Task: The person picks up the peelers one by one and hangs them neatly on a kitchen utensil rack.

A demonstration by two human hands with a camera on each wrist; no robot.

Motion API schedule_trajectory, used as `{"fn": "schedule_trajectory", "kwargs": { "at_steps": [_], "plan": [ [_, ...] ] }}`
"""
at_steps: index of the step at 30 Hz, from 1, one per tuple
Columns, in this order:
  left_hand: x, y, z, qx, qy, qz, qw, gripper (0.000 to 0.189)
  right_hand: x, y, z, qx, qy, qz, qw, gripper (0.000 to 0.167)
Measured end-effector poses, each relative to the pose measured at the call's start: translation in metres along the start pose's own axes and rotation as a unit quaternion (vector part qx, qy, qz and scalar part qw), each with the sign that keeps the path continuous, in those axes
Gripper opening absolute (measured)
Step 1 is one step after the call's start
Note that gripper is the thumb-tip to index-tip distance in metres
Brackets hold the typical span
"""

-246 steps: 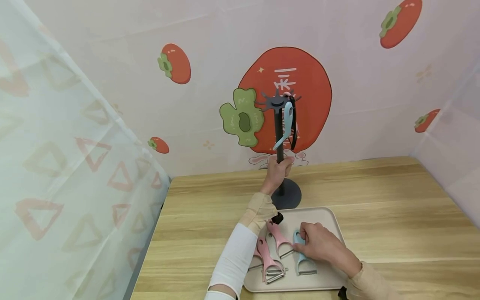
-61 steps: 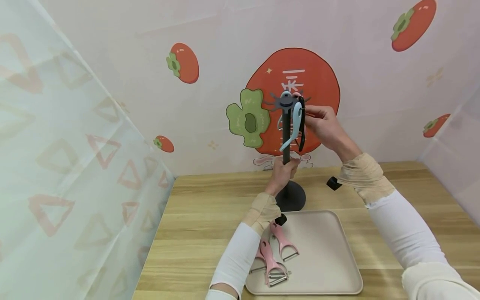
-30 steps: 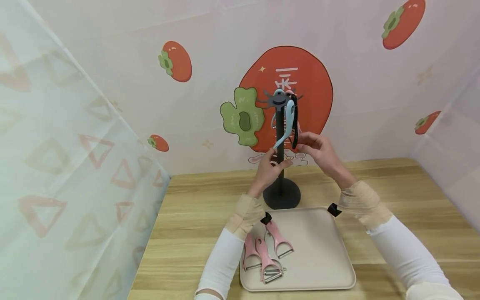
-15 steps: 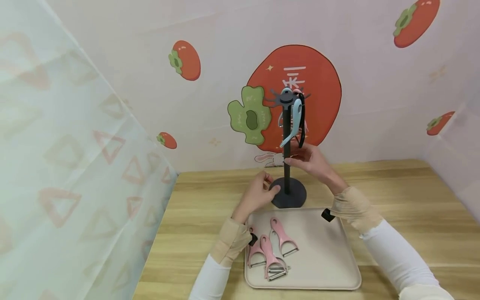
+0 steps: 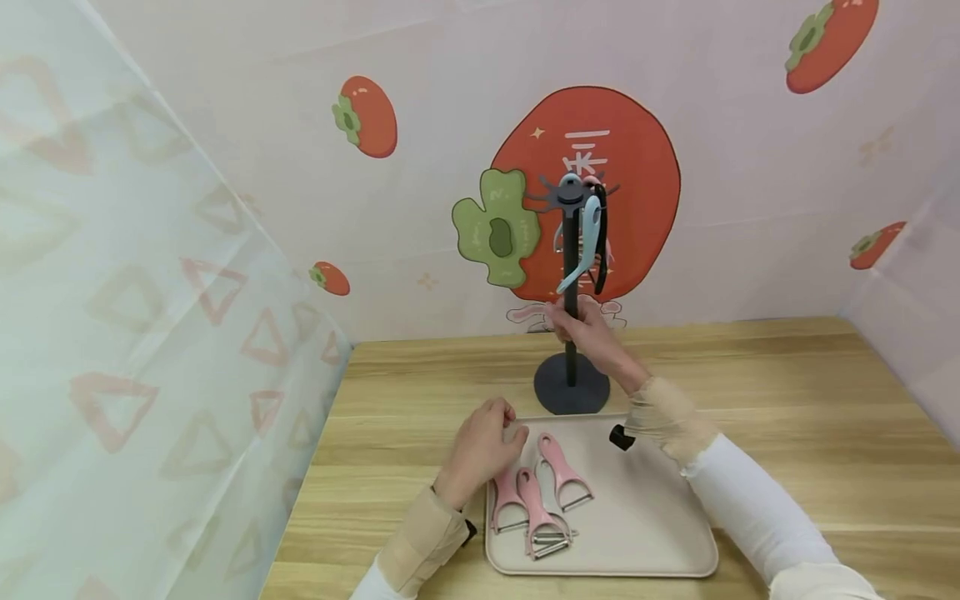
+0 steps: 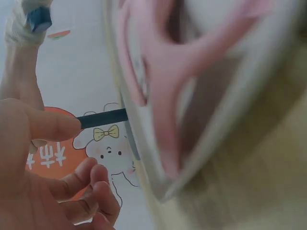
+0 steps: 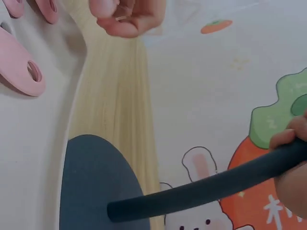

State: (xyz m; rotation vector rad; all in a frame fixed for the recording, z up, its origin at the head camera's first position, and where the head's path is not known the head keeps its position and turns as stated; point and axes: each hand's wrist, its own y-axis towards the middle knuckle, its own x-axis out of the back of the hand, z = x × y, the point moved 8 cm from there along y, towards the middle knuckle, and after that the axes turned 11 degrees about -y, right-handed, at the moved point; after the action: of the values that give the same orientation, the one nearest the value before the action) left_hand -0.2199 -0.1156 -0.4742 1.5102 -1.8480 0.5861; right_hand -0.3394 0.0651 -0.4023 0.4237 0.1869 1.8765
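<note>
Three pink peelers (image 5: 529, 492) and a grey-white peeler (image 5: 547, 483) are lying in the left part of a beige tray (image 5: 645, 517) on the wooden table (image 5: 795, 433). The left hand (image 5: 480, 450) is hovering by the tray's far left corner, its grip relaxed, fingers loosely curling. Farther off, the right hand (image 5: 592, 335) is wrapping its grip round the pole of a dark stand (image 5: 570, 242). From the stand's top, two light-blue peelers (image 5: 591, 227), a black peeler (image 5: 601, 242) and another pink peeler (image 5: 592, 179) are hanging before a persimmon-printed backdrop (image 5: 420, 225).
</note>
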Motion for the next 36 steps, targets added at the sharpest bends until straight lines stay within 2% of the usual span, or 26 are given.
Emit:
{"fn": "schedule_trajectory", "kwargs": {
  "at_steps": [3,6,10,15,17,22,27,31,36],
  "plan": [
    [0.000,-0.010,0.005,0.008,0.025,-0.008,0.9996,0.028,-0.006,0.006,-0.009,0.007,0.037,-0.008,0.9993,0.054],
    [0.000,-0.021,0.007,0.011,0.044,-0.016,0.9989,0.028,-0.008,0.009,-0.017,0.019,0.053,-0.027,0.9981,0.061],
    [-0.001,-0.036,0.011,0.027,0.070,-0.016,0.9971,0.028,-0.008,0.008,-0.022,0.027,0.051,-0.058,0.9966,0.062],
    [0.000,-0.052,0.016,0.067,0.103,-0.005,0.9924,0.033,-0.013,0.010,-0.025,0.032,0.050,-0.064,0.9962,0.061],
    [0.000,-0.057,0.018,0.079,0.102,0.005,0.9916,0.036,-0.014,0.009,-0.024,0.034,0.053,-0.065,0.9959,0.061],
    [-0.004,-0.062,0.023,0.102,0.083,0.025,0.9910,0.036,-0.014,0.009,-0.023,0.036,0.053,-0.074,0.9952,0.063],
    [-0.005,-0.062,0.024,0.117,0.084,0.027,0.9893,0.042,-0.012,0.012,-0.023,0.038,0.047,-0.084,0.9946,0.064],
    [-0.007,-0.063,0.015,0.117,0.095,0.016,0.9884,0.052,-0.008,0.013,-0.023,0.038,0.045,-0.090,0.9942,0.063],
    [-0.011,-0.065,0.006,0.109,0.128,-0.011,0.9856,0.054,-0.005,0.009,-0.025,0.031,0.049,-0.088,0.9945,0.060]
  ]
}}
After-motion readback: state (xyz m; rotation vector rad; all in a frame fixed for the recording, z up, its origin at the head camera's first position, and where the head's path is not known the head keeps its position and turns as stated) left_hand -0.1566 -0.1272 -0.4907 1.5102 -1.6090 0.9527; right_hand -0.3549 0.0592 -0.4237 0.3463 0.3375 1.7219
